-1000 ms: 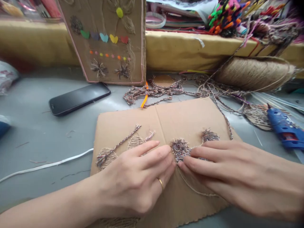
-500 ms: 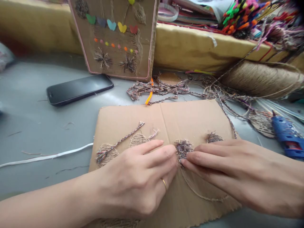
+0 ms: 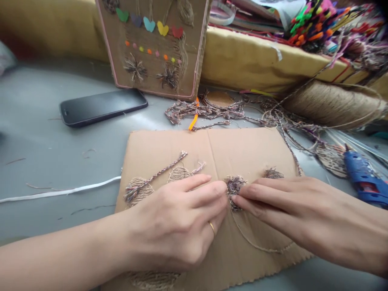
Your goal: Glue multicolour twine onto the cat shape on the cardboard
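A frayed, multicoloured yarn tuft [image 3: 235,185] lies on a brown cardboard sheet [image 3: 169,141]. My right hand [image 3: 287,214] pinches its right side between thumb and fingers. From the other side my left hand [image 3: 184,222], closed, meets the tuft's left edge with its fingertips; its thumb is hidden underneath. A thin twine stem [image 3: 257,247] curves below the tuft across the cardboard. Left of my left hand, a twisted yarn piece [image 3: 163,171] lies over a twine-wound oval [image 3: 142,194]. Another tuft [image 3: 273,173] shows behind my right hand, partly covered.
A phone [image 3: 103,107] lies at the left on the grey table. A decorated cardboard panel [image 3: 154,44] stands behind. Tangled yarn [image 3: 209,111], a twine spool [image 3: 333,103] and a blue glue gun [image 3: 365,178] are at the back and right. A white cord [image 3: 66,194] reaches the cardboard's left edge.
The view has shifted slightly. My right thumb and fingers have moved a little on the tuft, and more of its lower part shows. My left hand stays beside it.
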`<state>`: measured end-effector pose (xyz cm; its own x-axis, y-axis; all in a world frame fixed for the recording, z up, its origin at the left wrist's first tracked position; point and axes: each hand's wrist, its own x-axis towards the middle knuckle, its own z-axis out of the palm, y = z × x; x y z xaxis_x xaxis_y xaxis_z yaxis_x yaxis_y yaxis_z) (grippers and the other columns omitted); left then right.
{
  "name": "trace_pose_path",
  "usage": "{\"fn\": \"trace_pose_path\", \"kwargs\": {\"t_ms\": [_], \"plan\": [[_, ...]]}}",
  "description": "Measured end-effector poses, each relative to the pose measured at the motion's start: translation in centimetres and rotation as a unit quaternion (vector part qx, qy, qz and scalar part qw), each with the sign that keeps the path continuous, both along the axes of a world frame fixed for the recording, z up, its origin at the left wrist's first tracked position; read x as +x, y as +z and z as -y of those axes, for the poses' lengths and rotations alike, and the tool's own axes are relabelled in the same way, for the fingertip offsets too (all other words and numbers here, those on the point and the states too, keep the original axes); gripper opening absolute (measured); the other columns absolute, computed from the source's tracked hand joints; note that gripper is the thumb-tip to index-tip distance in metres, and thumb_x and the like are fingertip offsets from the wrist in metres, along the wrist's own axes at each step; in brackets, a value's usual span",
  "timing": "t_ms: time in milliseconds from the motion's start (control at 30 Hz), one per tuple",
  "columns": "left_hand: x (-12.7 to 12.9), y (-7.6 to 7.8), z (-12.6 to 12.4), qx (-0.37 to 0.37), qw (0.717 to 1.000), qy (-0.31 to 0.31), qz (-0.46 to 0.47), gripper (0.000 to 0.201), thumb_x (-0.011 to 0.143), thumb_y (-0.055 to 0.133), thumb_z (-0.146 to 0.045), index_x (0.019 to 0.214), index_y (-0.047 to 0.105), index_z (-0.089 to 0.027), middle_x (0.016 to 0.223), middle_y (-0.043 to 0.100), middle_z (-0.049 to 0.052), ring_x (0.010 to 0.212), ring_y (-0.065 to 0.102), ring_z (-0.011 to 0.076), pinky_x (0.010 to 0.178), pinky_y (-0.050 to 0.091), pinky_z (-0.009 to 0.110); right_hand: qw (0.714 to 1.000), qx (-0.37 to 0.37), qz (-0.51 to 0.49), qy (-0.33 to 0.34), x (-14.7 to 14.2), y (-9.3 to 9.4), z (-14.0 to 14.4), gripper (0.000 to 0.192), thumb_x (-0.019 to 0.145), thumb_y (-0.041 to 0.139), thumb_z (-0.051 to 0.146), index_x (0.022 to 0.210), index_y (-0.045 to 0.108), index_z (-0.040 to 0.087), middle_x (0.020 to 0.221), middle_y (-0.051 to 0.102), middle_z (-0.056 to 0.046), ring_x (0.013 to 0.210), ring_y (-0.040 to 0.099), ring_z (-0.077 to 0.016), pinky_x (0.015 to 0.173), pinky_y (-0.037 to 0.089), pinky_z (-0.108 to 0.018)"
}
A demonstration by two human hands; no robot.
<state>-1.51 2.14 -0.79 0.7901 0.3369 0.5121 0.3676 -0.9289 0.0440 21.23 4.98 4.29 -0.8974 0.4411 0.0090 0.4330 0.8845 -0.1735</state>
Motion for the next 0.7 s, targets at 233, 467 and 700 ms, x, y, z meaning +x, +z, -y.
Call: {"fn": "trace_pose_path", "kwargs": {"t_ms": [233, 467, 700], "plan": [[0.1, 0.0, -0.1, 0.018, 1.000, 0.013, 0.003, 0.033, 0.094, 0.033, -0.010, 0.102, 0.065, -0.005, 0.098, 0.069, 0.012, 0.101, 0.058, 0.0213, 0.093, 0.048, 0.037, 0.997, 0.010, 0.026, 0.078, -0.3, -0.2, 0.3, 0.031, 0.088, 0.036, 0.007, 0.079, 0.065, 0.015, 0.079, 0.063, -0.005, 0.069, 0.058, -0.0154, 0.057, 0.049, -0.026], [-0.3, -0.4, 0.0, 0.017, 1.000, 0.010, 0.016, 0.029, 0.093, 0.037, -0.010, 0.105, 0.064, -0.004, 0.110, 0.067, 0.011, 0.111, 0.054, 0.0225, 0.101, 0.044, 0.040, 0.984, 0.051, -0.131, -0.110, 4.2, 0.7, 0.3, 0.026, 0.087, 0.042, 0.008, 0.101, 0.060, 0.019, 0.095, 0.066, -0.003, 0.077, 0.063, -0.0100, 0.062, 0.048, -0.020], [0.1, 0.4, 0.3, -0.046, 0.999, -0.014, 0.016, 0.034, 0.096, 0.033, -0.013, 0.112, 0.062, -0.007, 0.114, 0.066, 0.009, 0.116, 0.051, 0.0200, 0.103, 0.041, 0.035, 0.982, 0.086, -0.078, -0.148, 9.2, -0.6, 2.6, 0.023, 0.087, 0.048, 0.013, 0.106, 0.061, 0.018, 0.097, 0.063, -0.007, 0.085, 0.061, -0.0158, 0.067, 0.049, -0.026]]}}
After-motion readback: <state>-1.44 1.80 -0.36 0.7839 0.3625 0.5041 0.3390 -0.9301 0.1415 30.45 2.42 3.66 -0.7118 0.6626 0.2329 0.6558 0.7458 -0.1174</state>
